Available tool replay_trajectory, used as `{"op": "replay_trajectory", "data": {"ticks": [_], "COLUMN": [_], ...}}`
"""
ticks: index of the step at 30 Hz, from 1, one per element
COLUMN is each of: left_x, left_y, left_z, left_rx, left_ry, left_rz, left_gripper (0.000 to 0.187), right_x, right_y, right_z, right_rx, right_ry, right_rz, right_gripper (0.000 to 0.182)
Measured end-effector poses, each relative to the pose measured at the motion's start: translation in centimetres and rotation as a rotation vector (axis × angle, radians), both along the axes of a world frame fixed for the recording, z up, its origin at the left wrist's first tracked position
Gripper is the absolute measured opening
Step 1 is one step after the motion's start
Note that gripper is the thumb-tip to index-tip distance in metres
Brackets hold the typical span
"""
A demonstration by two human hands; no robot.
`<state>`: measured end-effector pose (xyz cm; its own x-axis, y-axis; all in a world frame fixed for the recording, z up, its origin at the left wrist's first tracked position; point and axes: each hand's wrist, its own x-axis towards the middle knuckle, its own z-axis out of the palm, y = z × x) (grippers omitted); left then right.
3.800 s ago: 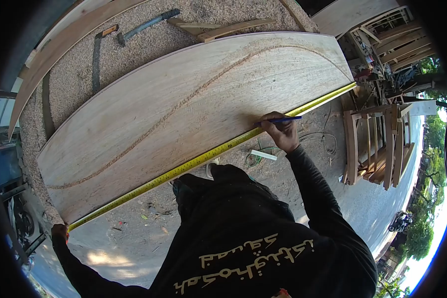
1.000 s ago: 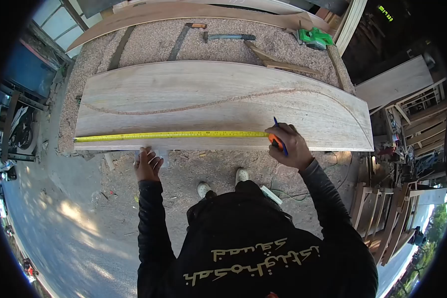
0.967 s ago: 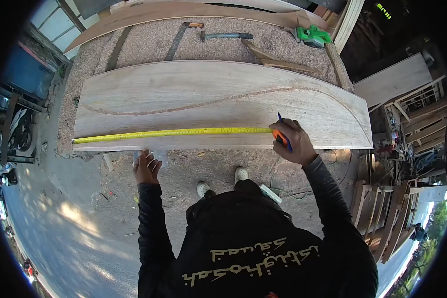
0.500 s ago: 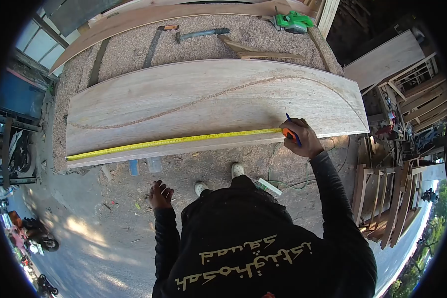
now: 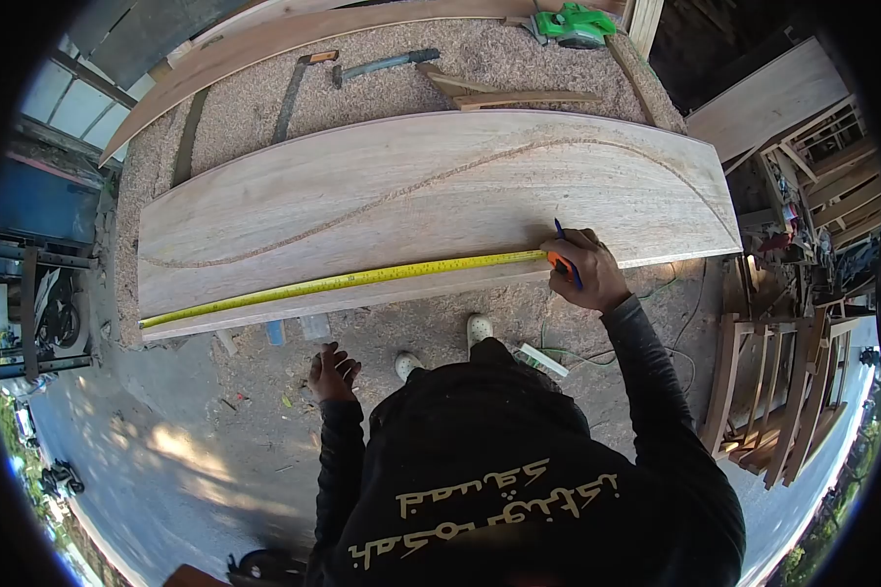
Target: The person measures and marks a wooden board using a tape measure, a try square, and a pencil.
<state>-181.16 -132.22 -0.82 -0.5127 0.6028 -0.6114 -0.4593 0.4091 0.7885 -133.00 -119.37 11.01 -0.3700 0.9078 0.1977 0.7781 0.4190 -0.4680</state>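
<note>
My right hand (image 5: 589,272) is closed around an orange tape measure (image 5: 558,262), with a blue pen (image 5: 560,231) sticking up between the fingers. From its case the yellow tape blade (image 5: 362,281) runs left along the near edge of a wide pale wooden board (image 5: 440,196), reaching the board's left end. Across the board's face curves a wavy groove (image 5: 392,196). My left hand (image 5: 334,372) hangs in the air below the board's near edge, apart from it. Its fingers are loosely bent and a little apart, with nothing visible in them.
Wood shavings surround a handsaw (image 5: 292,98), a hammer (image 5: 387,66), wood offcuts (image 5: 519,98) and a green power planer (image 5: 576,24) behind the board. Wooden frames (image 5: 773,391) stand at right. A green cord (image 5: 656,286) lies on the ground near my feet.
My left hand has risen slightly toward the board. My right hand stays at the tape measure near the board's edge. The whole view has shifted a little.
</note>
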Motion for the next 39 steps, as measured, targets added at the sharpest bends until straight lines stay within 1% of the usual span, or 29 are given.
{"op": "replay_trajectory", "data": {"ticks": [3,5,6,8,9,11,13,15,17,18,20,21,23,24,26,27,28,29,30,32,33,34,35,36,37,38,39], "left_x": [1.5,2.7,3.5,5.8,7.2,10.4,13.5,16.9,20.7,22.2,24.6,25.3,25.7,25.3,23.3,22.2,21.0,19.5,18.4,16.6,16.1,15.6,15.2,14.9,14.7,14.5,14.5], "left_y": [0.0,0.1,0.2,0.9,1.2,2.2,3.9,5.2,6.1,6.7,7.5,7.4,7.0,6.7,6.0,5.2,4.0,5.1,5.6,6.5,7.3,8.2,9.1,9.9,10.7,11.5,12.4], "left_z": [0.0,0.1,0.5,1.8,2.5,4.3,6.8,8.9,10.4,10.4,10.3,9.9,8.4,7.6,6.5,6.2,6.0,6.6,7.3,9.1,9.8,10.3,10.8,11.2,11.4,11.5,11.9], "left_rx": [0.005,0.036,0.033,0.103,0.097,0.247,0.491,0.668,0.767,0.757,0.918,0.912,0.852,0.855,0.638,0.650,0.473,0.327,0.348,0.344,0.358,0.369,0.377,0.388,0.395,0.381,0.364], "left_ry": [0.032,0.169,0.172,0.393,0.398,0.613,0.976,1.093,1.024,1.026,0.991,0.998,0.826,0.843,0.714,0.744,0.455,0.180,0.193,0.092,0.096,0.116,0.135,0.168,0.164,0.212,0.256], "left_rz": [-0.020,-0.173,-0.169,-0.357,-0.353,-0.503,-0.682,-0.848,-0.961,-0.957,-1.110,-1.107,-1.109,-1.104,-1.009,-0.996,-0.740,-0.474,-0.470,-0.271,-0.271,-0.295,-0.320,-0.405,-0.409,-0.551,-0.695], "left_gripper": [0.034,0.030,0.030,0.029,0.029,0.024,0.016,0.016,0.019,0.019,0.021,0.021,0.021,0.021,0.026,0.026,0.028,0.032,0.032,0.042,0.042,0.043,0.044,0.041,0.041,0.037,0.033], "right_x": [0.0,0.0,-0.1,-0.1,-0.1,0.1,0.3,0.5,0.8,1.0,1.0,1.0,1.2,1.3,1.3,1.3,1.8,1.7,1.5,0.8,0.4,-0.1,-0.6,-1.1,-1.5,-1.5,-1.3], "right_y": [-0.1,-0.2,-0.2,-0.1,0.0,0.2,0.5,0.7,1.2,1.4,1.6,1.8,2.1,2.2,2.3,2.3,1.9,2.7,2.8,3.1,3.4,3.8,4.1,4.4,4.8,5.3,5.7], "right_z": [-0.2,-0.2,-0.1,0.1,0.2,0.2,0.3,0.4,0.5,0.6,0.8,0.7,0.4,0.4,0.7,0.9,0.8,1.1,1.6,1.7,1.7,1.8,1.8,1.9,1.9,2.0,1.9], "right_rx": [0.018,0.019,0.022,0.013,0.007,0.004,-0.001,-0.037,-0.069,-0.096,-0.119,-0.133,-0.127,-0.120,-0.123,-0.139,-0.205,-0.244,-0.310,-0.284,-0.279,-0.269,-0.259,-0.233,-0.208,-0.204,-0.116], "right_ry": [0.000,-0.006,-0.013,-0.019,-0.028,-0.021,-0.015,0.002,0.018,0.030,0.031,0.032,0.038,0.040,0.049,0.049,0.125,0.204,0.189,0.223,0.255,0.266,0.264,0.277,0.290,0.286,0.257], "right_rz": [-0.007,-0.009,-0.011,-0.009,-0.010,0.000,0.014,0.033,0.054,0.064,0.068,0.065,0.077,0.084,0.099,0.106,0.140,0.183,0.177,0.195,0.209,0.217,0.217,0.182,0.144,0.135,0.087], "right_gripper": [0.048,0.048,0.048,0.047,0.047,0.047,0.046,0.045,0.044,0.044,0.044,0.044,0.044,0.043,0.043,0.043,0.043,0.043,0.044,0.045,0.046,0.053,0.053,0.058,0.064,0.064,0.069]}}
